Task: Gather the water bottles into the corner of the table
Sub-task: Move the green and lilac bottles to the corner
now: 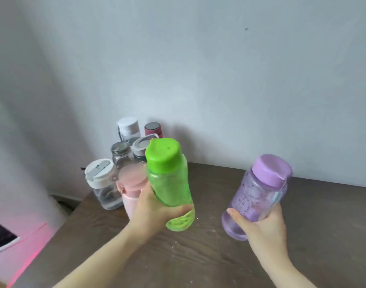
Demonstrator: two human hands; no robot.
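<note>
Corner cluster — six bottles gathered. Outstanding: green bottle gripped by left hand, purple bottle by right hand — both held aloft.

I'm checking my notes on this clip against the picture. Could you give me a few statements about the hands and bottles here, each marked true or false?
1. The left hand holds the green bottle. True.
2. The right hand is empty. False: it grips the purple bottle.
3. Several bottles already stand in the table's corner by the wall. True.
4. The green bottle has its cap off. False: a green cap closes it.
5. The pink bottle lies on its side. False: it stands upright among the gathered bottles.
</note>
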